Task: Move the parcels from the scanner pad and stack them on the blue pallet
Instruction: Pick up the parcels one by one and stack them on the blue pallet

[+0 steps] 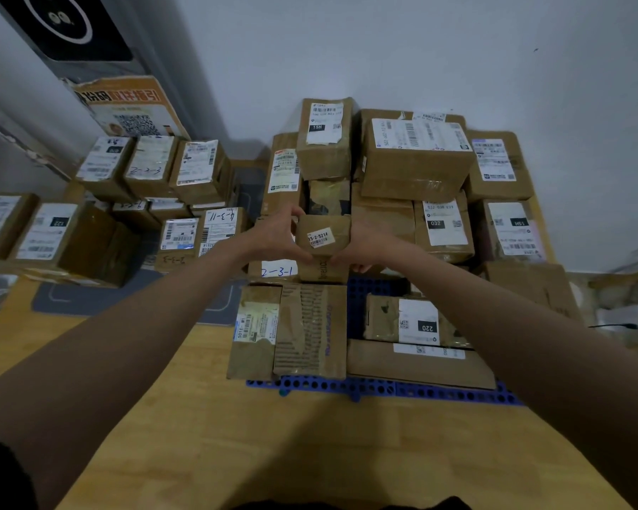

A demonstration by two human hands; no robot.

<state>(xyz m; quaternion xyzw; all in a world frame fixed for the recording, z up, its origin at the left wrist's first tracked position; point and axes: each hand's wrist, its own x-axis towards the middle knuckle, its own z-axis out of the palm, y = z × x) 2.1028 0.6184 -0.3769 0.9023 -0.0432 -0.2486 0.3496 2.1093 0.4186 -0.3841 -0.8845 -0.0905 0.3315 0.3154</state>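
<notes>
A small brown parcel (323,235) with a white label reading 15-2-5214 is held between both hands over the stack on the blue pallet (383,390). My left hand (273,235) grips its left side, and my right hand (365,244) grips its right side. The parcel sits on or just above another small box; contact cannot be told. Several taped cardboard parcels (417,160) are piled on the pallet up to the wall. On the left, the grey scanner pad (89,300) carries several more labelled parcels (151,167).
Everything stands on a wooden table (273,443). A white wall rises behind the pallet stack. An orange poster with a QR code (133,108) leans at the back left. Light-coloured clutter lies at the far right edge (623,311).
</notes>
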